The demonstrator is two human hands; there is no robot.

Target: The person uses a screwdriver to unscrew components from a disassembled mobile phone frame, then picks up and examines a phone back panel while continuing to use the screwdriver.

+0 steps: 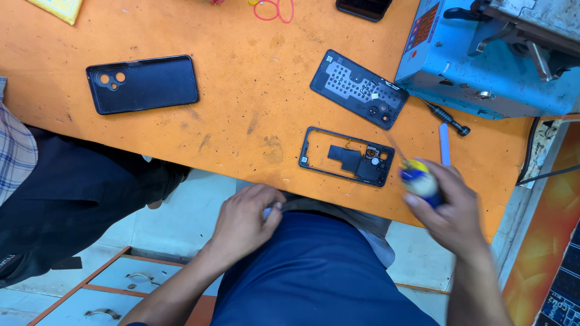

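Note:
My right hand (454, 212) grips a small blue and yellow spray can (418, 178), blurred, its thin nozzle straw pointing up-left toward a dark phone middle frame (346, 156) on the orange table (254, 108). My left hand (244, 217) is below the table edge, over my lap, with fingers closed on a small pale thing that I cannot make out. An opened phone back with its perforated plate (357, 88) lies above the frame.
A black phone case (142, 83) lies at the left. A blue machine (489, 54) fills the top right corner, with a screwdriver (446, 117) and a thin white pry tool (444, 145) beside it. Another person's dark trouser leg (72, 193) is at left. Drawers (115, 284) stand below.

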